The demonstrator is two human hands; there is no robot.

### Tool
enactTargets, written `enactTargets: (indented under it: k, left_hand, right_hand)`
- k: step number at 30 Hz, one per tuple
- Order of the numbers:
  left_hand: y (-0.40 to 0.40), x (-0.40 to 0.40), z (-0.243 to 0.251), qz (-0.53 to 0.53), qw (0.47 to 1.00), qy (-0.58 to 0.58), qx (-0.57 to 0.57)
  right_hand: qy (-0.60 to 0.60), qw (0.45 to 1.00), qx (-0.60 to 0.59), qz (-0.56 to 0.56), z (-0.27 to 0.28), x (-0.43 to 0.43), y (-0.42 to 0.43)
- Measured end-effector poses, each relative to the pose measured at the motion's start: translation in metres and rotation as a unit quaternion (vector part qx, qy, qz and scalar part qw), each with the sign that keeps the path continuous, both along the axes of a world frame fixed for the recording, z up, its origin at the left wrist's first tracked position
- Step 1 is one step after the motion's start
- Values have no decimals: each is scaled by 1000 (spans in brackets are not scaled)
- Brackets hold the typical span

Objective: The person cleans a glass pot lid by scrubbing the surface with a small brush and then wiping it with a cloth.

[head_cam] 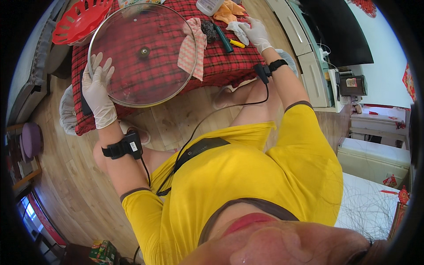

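My left hand (98, 87), in a white disposable glove, grips the left rim of a large round glass pan lid (149, 74). The lid is tilted up at the table's near edge, with its metal rim and centre screw showing. My right hand (257, 34), gloved too, is over the table's right side. Its fingertips touch a crumpled white cloth (239, 32); whether they are closed on it is not clear. Close by lie a green-handled brush (223, 38) with a dark scrubbing head and a yellow-handled tool (237, 43). A pink-and-white zigzag cloth (192, 49) lies partly behind the lid.
A red plaid cloth (218, 63) covers the table. A red slotted plastic basket (79, 23) stands at the far left. Orange rubber gloves (229, 11) and a white bottle (209, 6) are at the back. A bag-lined bin (68, 111) stands left. Black cable (212, 114) joins my wrist straps.
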State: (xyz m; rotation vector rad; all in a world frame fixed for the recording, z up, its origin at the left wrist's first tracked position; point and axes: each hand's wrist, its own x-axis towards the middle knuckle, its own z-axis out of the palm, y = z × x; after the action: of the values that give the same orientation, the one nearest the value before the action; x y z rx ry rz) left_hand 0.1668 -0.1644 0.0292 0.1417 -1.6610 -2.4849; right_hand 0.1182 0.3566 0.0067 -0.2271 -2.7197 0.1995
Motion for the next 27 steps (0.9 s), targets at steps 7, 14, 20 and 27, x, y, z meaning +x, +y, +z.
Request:
enactTargets:
  k: [7, 14, 20, 27]
  left_hand:
    - [0, -4, -6, 6, 1000, -27, 11]
    - [-10, -7, -19, 21, 1000, -18, -4]
    - [-5, -7, -16, 18, 999, -22, -15]
    - [2, -12, -11, 14, 999, -30, -6]
  right_hand:
    - [38, 997, -16, 58, -5, -23, -21]
    - [111, 967, -212, 85, 29, -32, -81]
    - [-36, 945, -321, 53, -4, -94, -35]
    - [279, 910, -284, 118, 13, -101, 8]
